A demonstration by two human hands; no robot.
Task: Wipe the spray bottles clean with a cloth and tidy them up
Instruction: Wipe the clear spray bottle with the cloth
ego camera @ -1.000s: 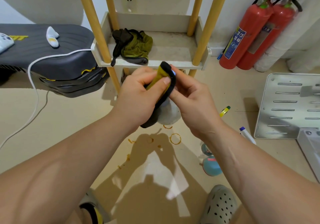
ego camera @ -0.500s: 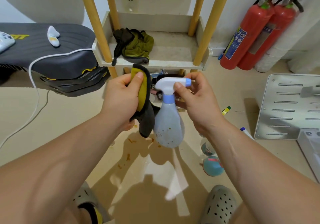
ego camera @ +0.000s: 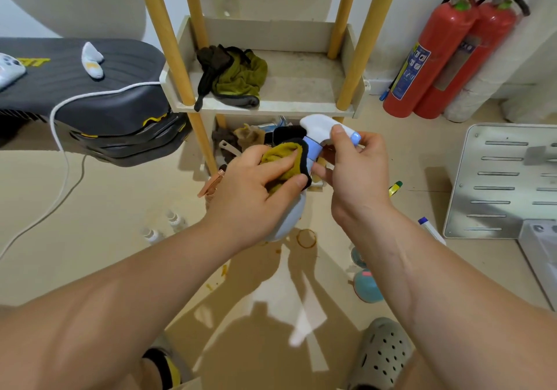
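Left hand [ego camera: 256,190] pressing yellow cloth [ego camera: 284,160] against spray bottle [ego camera: 294,212], fingers curled; right hand [ego camera: 357,172] pinching its trigger head [ego camera: 325,127].

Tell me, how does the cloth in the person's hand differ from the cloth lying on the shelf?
The cloth in hand is pressed by the left hand against the spray bottle, which the right hand holds by its head; the cloth on the shelf lies loose and untouched. The held one is bunched small and looks brighter yellow; the shelf one sprawls wider and looks duller olive. Both have dark edging.
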